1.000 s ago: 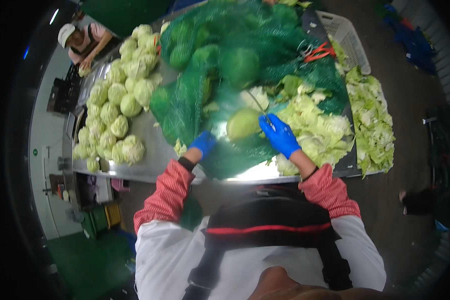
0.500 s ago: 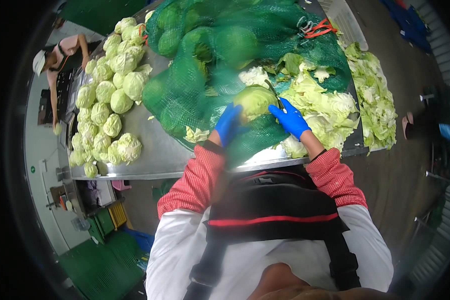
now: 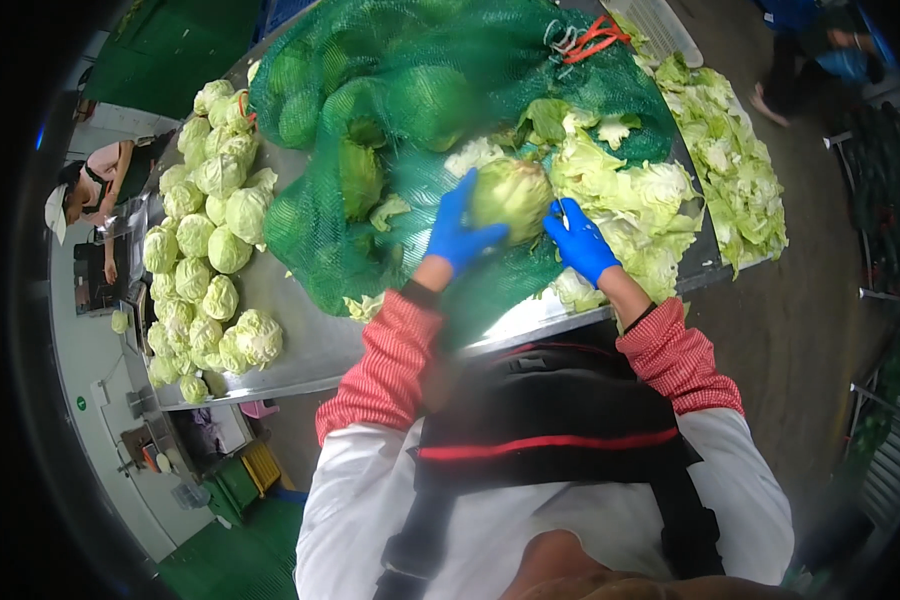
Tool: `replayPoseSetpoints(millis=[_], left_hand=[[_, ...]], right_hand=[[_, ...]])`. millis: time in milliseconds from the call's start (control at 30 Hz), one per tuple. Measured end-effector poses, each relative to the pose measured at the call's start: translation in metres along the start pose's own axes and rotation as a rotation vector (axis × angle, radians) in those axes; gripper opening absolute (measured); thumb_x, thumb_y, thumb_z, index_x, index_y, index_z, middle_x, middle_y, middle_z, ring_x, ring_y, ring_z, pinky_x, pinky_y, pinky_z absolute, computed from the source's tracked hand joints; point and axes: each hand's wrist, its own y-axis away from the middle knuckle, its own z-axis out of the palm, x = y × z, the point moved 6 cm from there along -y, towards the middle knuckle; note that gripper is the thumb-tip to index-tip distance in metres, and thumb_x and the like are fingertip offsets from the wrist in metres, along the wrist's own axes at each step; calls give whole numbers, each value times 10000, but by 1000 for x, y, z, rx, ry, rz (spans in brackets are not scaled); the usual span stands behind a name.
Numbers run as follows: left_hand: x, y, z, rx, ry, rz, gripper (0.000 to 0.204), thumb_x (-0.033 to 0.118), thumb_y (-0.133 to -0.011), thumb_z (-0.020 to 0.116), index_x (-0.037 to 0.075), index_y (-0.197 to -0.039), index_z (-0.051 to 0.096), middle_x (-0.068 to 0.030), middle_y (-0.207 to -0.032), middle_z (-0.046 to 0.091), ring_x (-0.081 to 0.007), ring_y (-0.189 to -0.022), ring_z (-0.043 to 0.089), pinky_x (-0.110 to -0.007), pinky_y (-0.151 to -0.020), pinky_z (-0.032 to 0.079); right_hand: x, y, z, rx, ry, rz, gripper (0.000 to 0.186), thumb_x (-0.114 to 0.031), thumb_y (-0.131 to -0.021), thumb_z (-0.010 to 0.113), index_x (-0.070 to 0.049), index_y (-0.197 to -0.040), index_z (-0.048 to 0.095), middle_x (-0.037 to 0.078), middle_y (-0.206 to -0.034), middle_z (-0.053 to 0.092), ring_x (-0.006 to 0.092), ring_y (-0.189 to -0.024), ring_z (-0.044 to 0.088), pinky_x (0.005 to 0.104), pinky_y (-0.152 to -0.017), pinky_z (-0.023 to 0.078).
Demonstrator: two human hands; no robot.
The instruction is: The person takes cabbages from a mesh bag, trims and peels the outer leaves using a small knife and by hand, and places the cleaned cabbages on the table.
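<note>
A pale green cabbage head (image 3: 511,198) sits on the green mesh sack, its yellowish, leafy side turned up. My left hand (image 3: 458,232), in a blue glove, grips it from the left, fingers along its far-left side and thumb across its near side. Close by its right side is my right hand (image 3: 578,240), also blue-gloved. Its fingers are closed round what looks like a small knife, mostly hidden by the glove. The green mesh sack (image 3: 320,245) spreads under and beyond the cabbage, with more cabbages inside. Loose pale leaves (image 3: 635,225) lie heaped beside my right hand.
Trimmed cabbages (image 3: 215,235) are piled at the left of the metal table (image 3: 315,345). More leaves (image 3: 735,160) fill the right side, near a white crate (image 3: 660,25). A co-worker (image 3: 100,185) stands at the far left; another person (image 3: 810,65) is at the upper right.
The cabbage has turned, bringing a yellower, rougher side up. My left hand has shifted up along its left side. The thin dark blade seen by my right hand is now mostly hidden.
</note>
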Motion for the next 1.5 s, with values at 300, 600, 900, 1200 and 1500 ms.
replayPoseSetpoints(millis=[300,600,900,1200,1500], left_hand=[[15,-35,33,129,-188,-58,953,366,-583,817,18,-1306,304,-204,-1181,467,-293,-1072,495,-369,-921,413],[34,-46,51,88,-267,16,959,381,-514,809,29,-1281,355,-228,-1129,471,-344,-1021,484,-404,-886,403],[53,-45,60,9,-523,-142,979,505,-589,730,33,-1326,290,-252,-1166,430,-375,-1081,460,-425,-903,399],[45,-19,55,101,-521,167,930,366,-538,794,35,-1282,344,-216,-1158,413,-373,-1093,409,-420,-941,366],[41,52,27,83,352,-138,767,170,-654,768,66,-1261,311,-110,-1251,387,-233,-1150,409,-347,-973,363]], right_hand=[[-8,5,-33,108,311,-187,348,-270,-892,420,-115,-1203,423,182,-1048,592,366,-912,578,418,-771,455],[-31,-8,-36,149,688,-350,191,-195,-875,383,-83,-970,504,185,-825,590,353,-748,590,441,-638,465],[-2,-45,-33,-60,527,-161,229,-179,-890,352,-62,-1003,513,172,-842,618,317,-706,617,398,-621,490],[5,-44,-37,-71,635,-38,360,-250,-763,570,-61,-1061,499,185,-965,609,348,-882,594,413,-745,471],[-18,6,-17,94,191,-161,581,-485,-819,508,-46,-1194,443,243,-1029,576,394,-952,556,413,-825,445]])
